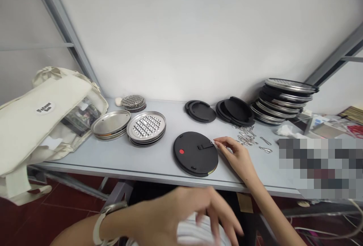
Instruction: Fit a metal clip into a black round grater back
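Note:
A black round plastic disc with a red dot and a small slotted tab lies near the table's front edge. At its right rim, my right hand pinches a small shiny metal clip between thumb and fingertips; most of the clip is hidden. My left hand, with a watch at the wrist, hangs in the foreground in front of the table. Its fingers are bent, apart and blurred, with nothing in them. Loose wire clips lie in a small heap just beyond my right hand.
Round metal grater plates, plain metal discs and smaller graters are stacked on the left. Black discs and black holders lie at the back. A tall stack of rimmed graters stands right; a cream bag sits left.

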